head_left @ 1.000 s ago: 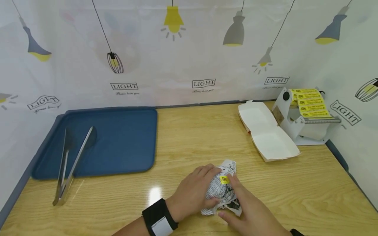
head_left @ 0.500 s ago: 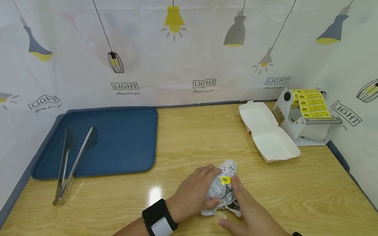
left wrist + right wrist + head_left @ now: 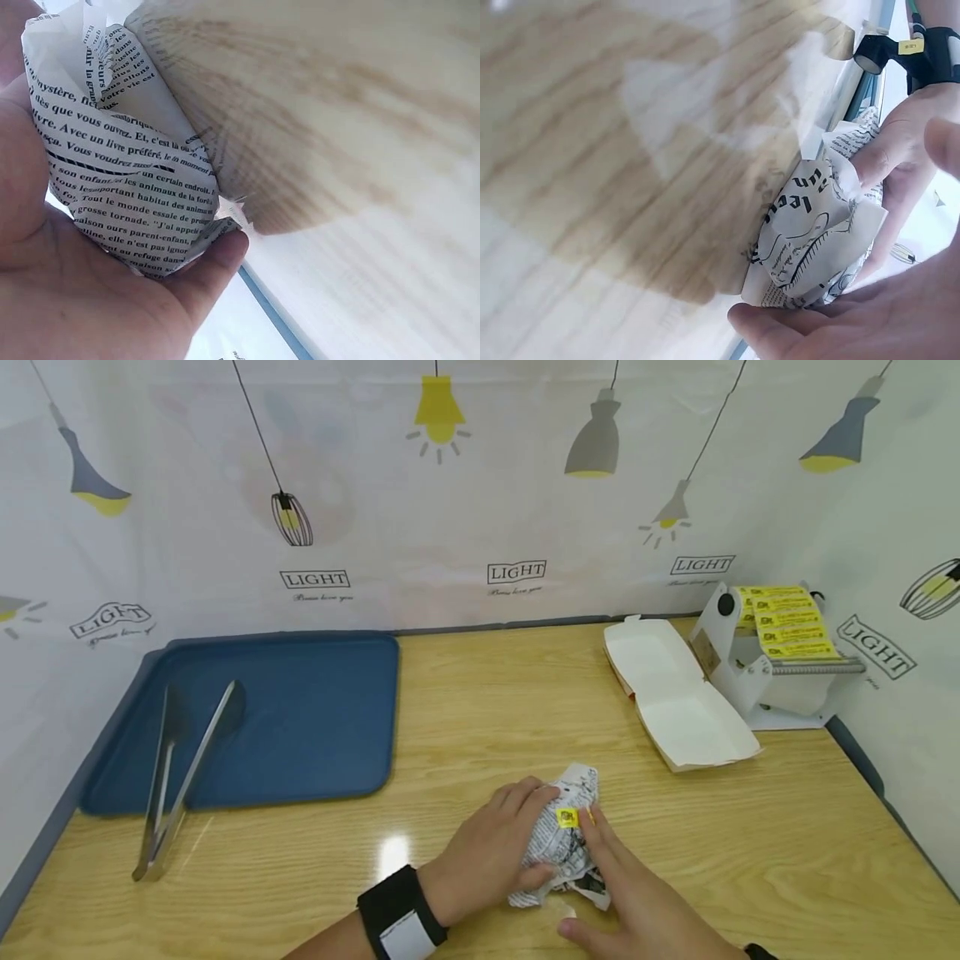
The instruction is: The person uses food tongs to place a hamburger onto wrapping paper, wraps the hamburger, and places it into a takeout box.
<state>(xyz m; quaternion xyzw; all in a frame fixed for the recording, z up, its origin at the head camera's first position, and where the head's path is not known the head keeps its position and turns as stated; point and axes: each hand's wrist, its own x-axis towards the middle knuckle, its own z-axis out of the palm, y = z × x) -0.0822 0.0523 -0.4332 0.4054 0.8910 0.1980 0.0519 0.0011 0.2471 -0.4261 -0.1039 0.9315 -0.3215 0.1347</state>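
Lying lower centre-right of the head frame, newsprint-wrapped parcel (image 3: pixel 558 847) sits between both hands. Left hand (image 3: pixel 483 852) grips its left side, fingers bent over, thumb at the near edge. Right hand (image 3: pixel 641 889): fingers straight, touching parcel's right side, one fingertip on the yellow sticker (image 3: pixel 567 817); thumb spread away, nothing gripped. Left wrist view: parcel upper left, cupped by left hand, one digit along lower edge. Right wrist view: parcel right of centre, right fingers extended along its bottom.
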